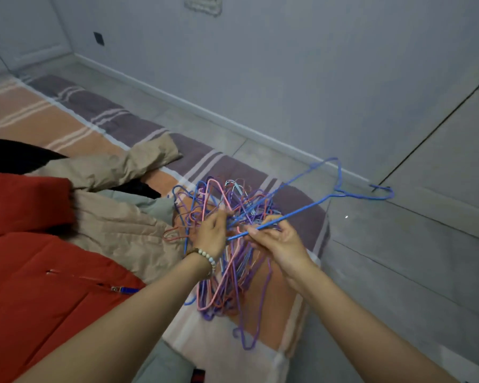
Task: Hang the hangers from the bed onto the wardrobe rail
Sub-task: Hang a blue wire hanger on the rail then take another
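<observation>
The right grip (282,244) pinches the straight bottom bar of a blue hanger (302,207) between thumb and fingertips. It holds the hanger lifted above the heap, with the hook pointing out over the floor (398,272) to the right. The left grip (212,233), with a beaded bracelet (205,255) at its wrist, reaches into the pile of hangers (233,272). Its fingers are buried among the wires, so I cannot tell whether it clasps a strand or only steadies the tangle. The task looks to be near its start: one hanger is partly free and none is seen hung. The pile of pink, purple, blue and red wire hangers lies knotted together on the striped bed (67,125), close to its corner. The blue hanger's near end seems to cross other wires, so it may drag neighbours along as it comes out. Pulling the rest apart one at a time is likely to be the slow part. A red jacket (39,272), a beige coat (116,222) and a black garment (11,156) lie on the bed beside the pile, and the coat touches its left edge. Pale door panels (454,161) at the right may belong to the wardrobe, but no rail is in view.
</observation>
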Demonstrator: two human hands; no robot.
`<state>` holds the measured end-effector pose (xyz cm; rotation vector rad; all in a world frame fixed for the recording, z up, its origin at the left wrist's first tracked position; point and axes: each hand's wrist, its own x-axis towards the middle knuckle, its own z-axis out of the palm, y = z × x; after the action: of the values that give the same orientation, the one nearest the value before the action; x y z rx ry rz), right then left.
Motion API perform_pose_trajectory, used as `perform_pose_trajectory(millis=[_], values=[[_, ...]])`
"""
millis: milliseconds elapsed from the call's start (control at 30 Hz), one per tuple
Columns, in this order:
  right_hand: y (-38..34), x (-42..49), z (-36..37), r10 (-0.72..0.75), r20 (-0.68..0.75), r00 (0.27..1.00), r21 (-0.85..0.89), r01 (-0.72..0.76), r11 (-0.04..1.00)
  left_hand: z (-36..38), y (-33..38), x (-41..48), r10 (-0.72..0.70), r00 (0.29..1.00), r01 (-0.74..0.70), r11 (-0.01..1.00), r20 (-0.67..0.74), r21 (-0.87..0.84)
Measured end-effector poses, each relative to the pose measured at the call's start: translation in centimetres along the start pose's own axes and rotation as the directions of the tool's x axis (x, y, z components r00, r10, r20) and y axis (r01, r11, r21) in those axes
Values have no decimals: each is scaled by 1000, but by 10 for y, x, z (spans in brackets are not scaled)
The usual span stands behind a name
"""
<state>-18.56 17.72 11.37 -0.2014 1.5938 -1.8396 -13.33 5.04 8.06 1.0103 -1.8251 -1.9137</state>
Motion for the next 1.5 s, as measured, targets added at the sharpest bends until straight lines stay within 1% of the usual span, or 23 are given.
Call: perform_pose_trajectory(millis=[33,67,100,133,167,233,367,433,500,600,767,867,933,1033,1100,1200,1267,1333,1400,1467,1500], values=[[-19,-6,-8,-46,-34,998,-6,45,999,11,17,-5,-43,996,39,998,81,42],[-38,-13,-17,-93,-72,993,-23,92,996,22,34,-12,-53,985,36,994,166,104],[-59,-22,-26,-142,-109,984,-53,137,989,33,53,-21,-24,969,-16,987,245,162],[-79,-31,-36,-191,-145,971,-88,180,980,45,73,-31,30,948,-92,979,316,184],[-101,-43,-47,-240,-182,953,-123,221,968,57,92,-41,87,923,-160,973,374,168],[-145,-68,-69,-336,-257,906,-189,294,937,87,132,-62,185,863,-249,965,470,78],[-232,-134,-115,-511,-353,784,-297,424,856,156,213,-113,308,726,-345,937,615,-62],[-270,-174,-139,-579,-393,714,-362,459,811,192,251,-145,372,648,-387,913,665,-133],[-305,-218,-163,-635,-432,640,-416,483,770,230,287,-181,440,554,-434,877,707,-206],[-351,-291,-200,-689,-503,522,-449,523,724,286,334,-242,491,405,-447,842,771,-302],[-403,-417,-261,-710,-613,347,-497,530,687,373,392,-358,550,180,-465,778,816,-422],[-421,-488,-295,-698,-678,230,-506,542,671,419,414,-430,571,70,-458,747,818,-482],[-429,-532,-318,-684,-712,159,-516,541,664,446,423,-478,583,13,-451,728,812,-516],[-441,-590,-352,-651,-755,78,-496,581,645,483,435,-545,598,-38,-434,712,800,-552],[-450,-626,-374,-637,-770,25,-483,630,608,506,441,-587,613,-56,-419,702,788,-576],[-462,-677,-405,-611,-787,-90,-478,715,510,539,446,-644,635,-61,-392,695,770,-603],[-470,-705,-424,-596,-783,-175,-501,745,440,559,446,-679,649,-58,-363,694,759,-621],[-477,-728,-443,-591,-763,-260,-553,737,388,577,445,-713,663,-51,-341,692,747,-637],[-482,-749,-460,-600,-726,-335,-620,696,362,593,443,-743,679,-38,-313,689,733,-654],[-487,-769,-478,-616,-695,-371,-665,656,356,608,441,-770,692,-36,-287,684,721,-671],[-490,-779,-487,-622,-690,-370,-672,648,358,615,441,-781,691,-39,-276,687,722,-672]])
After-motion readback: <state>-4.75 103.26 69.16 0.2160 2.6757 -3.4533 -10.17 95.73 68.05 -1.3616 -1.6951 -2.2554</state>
